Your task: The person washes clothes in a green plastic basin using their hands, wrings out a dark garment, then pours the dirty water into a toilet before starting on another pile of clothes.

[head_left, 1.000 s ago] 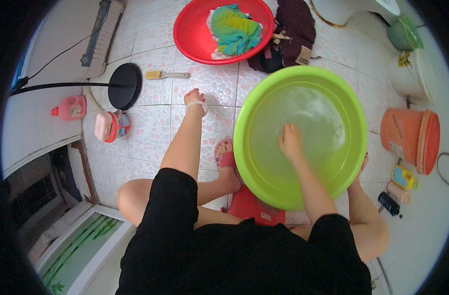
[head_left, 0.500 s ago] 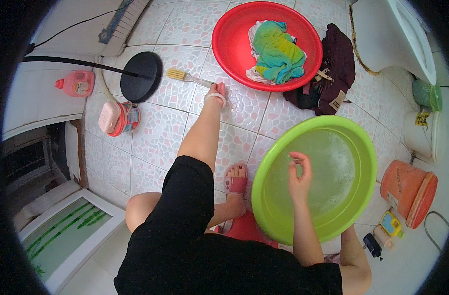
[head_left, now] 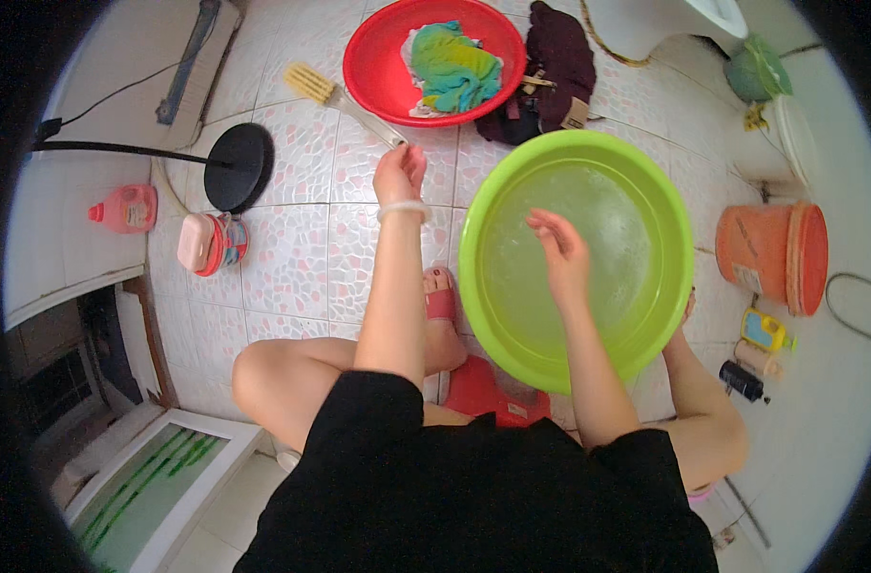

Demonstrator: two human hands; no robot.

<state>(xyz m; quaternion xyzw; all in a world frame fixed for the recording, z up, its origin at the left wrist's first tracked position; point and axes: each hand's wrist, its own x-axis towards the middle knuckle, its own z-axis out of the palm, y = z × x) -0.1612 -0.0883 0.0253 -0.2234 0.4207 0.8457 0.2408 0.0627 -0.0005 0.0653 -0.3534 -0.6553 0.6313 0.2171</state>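
Left hand (head_left: 399, 176) gripping brush (head_left: 351, 107) by its rear end; bristles (head_left: 308, 83) pointing forward, sitting left of red basin (head_left: 370, 50). Right hand (head_left: 563, 252) hovering unclenched, holding nothing, above cloudy water (head_left: 602, 306) in green tub (head_left: 471, 263).

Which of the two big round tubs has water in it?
The green tub, nearer the person, with the right hand over it: it holds cloudy water. The red tub, farther off, holds a multicoloured cloth.
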